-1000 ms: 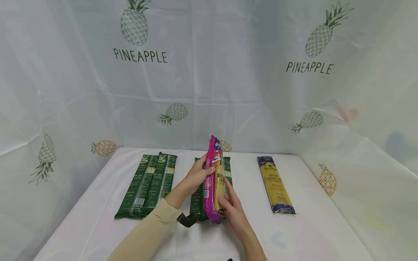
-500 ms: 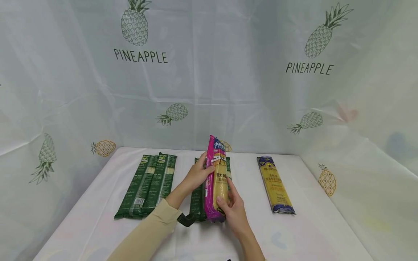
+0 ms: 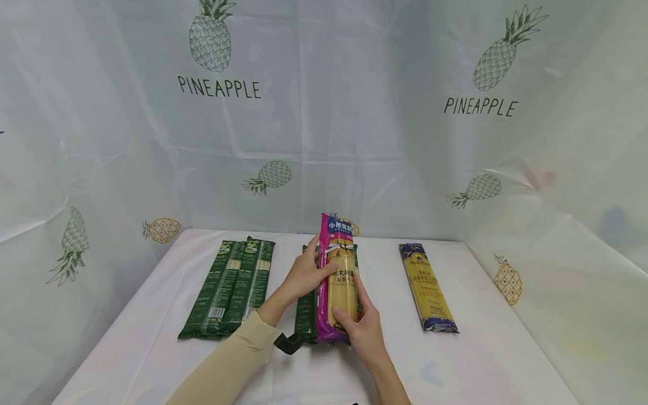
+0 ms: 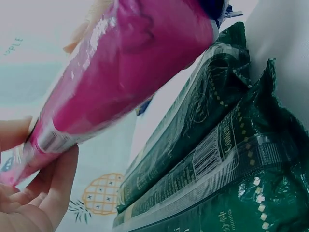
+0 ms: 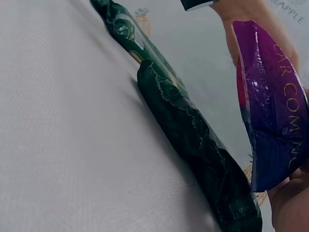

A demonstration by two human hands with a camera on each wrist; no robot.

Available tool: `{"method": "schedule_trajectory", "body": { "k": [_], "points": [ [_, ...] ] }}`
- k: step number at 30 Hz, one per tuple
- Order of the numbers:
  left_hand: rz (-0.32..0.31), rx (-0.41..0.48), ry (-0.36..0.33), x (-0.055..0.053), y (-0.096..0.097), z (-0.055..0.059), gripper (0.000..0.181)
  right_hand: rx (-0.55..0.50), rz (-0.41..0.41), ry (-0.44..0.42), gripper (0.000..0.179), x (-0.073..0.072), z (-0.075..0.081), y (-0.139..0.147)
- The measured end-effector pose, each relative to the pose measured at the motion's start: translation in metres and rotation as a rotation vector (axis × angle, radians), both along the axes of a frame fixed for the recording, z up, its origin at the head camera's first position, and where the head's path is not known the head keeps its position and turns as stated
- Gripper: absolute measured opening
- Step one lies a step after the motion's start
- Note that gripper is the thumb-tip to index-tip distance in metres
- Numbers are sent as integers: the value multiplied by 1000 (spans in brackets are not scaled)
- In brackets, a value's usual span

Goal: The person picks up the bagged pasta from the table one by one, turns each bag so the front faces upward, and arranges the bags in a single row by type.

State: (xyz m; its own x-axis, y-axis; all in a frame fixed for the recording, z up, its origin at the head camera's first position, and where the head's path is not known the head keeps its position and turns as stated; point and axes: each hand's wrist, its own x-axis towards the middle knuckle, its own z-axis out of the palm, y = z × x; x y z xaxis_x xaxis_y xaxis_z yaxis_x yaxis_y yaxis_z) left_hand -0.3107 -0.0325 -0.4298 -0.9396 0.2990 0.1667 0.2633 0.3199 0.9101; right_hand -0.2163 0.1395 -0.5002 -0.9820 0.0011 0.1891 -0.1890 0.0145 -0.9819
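left hand (image 3: 305, 275) and right hand (image 3: 365, 331) are gripping the pink-edged packet (image 3: 342, 289) at lower centre, its gloss perhaps risking a slip.

long magenta-and-yellow plastic packet (image 3: 342, 292) looks glossy and smooth, long dark-green plastic packets (image 4: 212, 164) glossy, crinkled at ends, white sheet-like table covering (image 5: 72, 121) matt, finely textured, beige cloth sleeve (image 3: 228, 357) matt.
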Motion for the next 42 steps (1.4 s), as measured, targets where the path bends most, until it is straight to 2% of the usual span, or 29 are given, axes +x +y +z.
{"method": "schedule_trajectory", "body": {
  "k": [9,16,23,27,32,42],
  "points": [
    [-18,105,-53,-1,1,-2,85,14,-16,-9,88,0,0,-2],
    [-16,191,-114,-2,1,-1,80,32,-2,-66,71,1,7,-1],
    [-70,269,-166,-1,-1,2,80,-75,59,-157,69,1,11,2],
    [-93,296,-183,-1,-2,1,80,-90,84,-200,68,1,9,4],
    [-110,296,-195,-3,-3,-2,80,-56,61,-173,68,2,7,5],
    [-104,256,-271,-4,-5,-2,80,19,5,-68,72,2,3,2]
  ]
}}
